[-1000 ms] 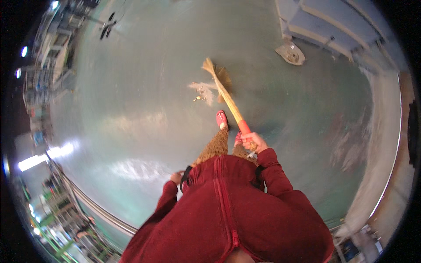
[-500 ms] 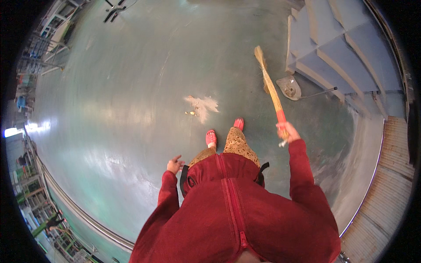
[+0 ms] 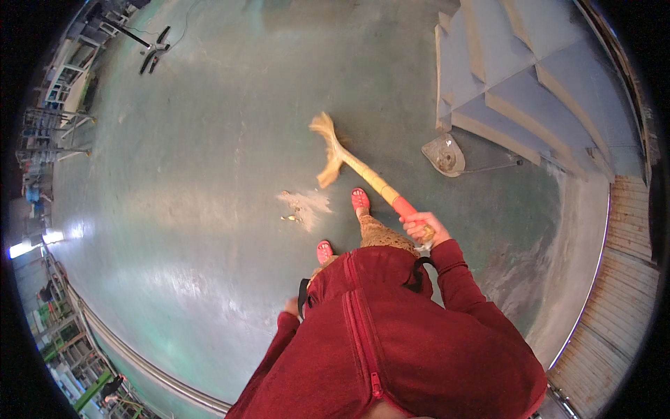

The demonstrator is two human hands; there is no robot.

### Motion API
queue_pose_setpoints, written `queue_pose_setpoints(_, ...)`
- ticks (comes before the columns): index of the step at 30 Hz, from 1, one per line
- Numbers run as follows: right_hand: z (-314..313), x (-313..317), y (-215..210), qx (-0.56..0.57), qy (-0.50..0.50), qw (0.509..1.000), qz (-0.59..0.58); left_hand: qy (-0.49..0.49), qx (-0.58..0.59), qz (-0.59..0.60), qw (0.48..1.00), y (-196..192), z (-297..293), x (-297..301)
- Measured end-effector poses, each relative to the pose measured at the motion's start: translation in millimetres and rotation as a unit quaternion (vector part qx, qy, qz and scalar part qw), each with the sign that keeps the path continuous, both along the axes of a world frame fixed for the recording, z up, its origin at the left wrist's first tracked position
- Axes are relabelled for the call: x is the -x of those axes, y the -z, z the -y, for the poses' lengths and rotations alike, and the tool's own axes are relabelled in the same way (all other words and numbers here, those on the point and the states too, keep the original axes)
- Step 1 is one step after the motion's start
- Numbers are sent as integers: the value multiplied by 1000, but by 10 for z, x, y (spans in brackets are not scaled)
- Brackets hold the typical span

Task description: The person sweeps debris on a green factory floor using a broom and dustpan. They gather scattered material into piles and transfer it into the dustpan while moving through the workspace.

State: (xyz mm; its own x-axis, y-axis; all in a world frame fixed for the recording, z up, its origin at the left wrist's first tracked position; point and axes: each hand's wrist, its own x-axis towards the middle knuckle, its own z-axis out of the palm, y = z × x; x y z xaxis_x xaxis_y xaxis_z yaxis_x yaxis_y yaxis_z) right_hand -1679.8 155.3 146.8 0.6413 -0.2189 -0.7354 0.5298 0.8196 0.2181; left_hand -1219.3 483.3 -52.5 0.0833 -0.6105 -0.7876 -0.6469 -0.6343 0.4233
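My right hand is wrapped round the red grip of a straw broom with a yellow handle. The broom slants forward and left, its splayed bristle head out ahead of my feet. Just left of my right foot lies a pale heap of sweepings, with small yellowish bits at its near edge; the bristles are apart from it. At my left hip my left hand shows only in part, its fingers hidden beside my jacket. A dustpan with some dirt in it rests on the floor to the right, its thin handle pointing right.
Large blue-grey panels with tan ribs stand at the far right, close to the dustpan. A corrugated wall runs along the right. Racks line the left side. A black-legged stand is at the far left, and a metal rail curves near left.
The broom has swung left in my right hand, and its head has spread. My left hand has drawn back to my hip. My right foot has stepped forward.
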Motion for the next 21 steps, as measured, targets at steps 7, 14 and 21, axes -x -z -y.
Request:
queue_pose_setpoints(7, 1189, 748, -306, 125, -43, 977, -166, -306, 124, -182, 926, -1335, 2578, 669)
queue_pose_setpoints(14, 2767, 1243, 547, 223, -90, 913, -330, -319, 43, -68, 944, -1669, 1865, 941)
queue_pose_setpoints(21, 3314, 574, 991, 241, -228, 870, -364, -447, -244, 3, 861, -2426, 528, 1133)
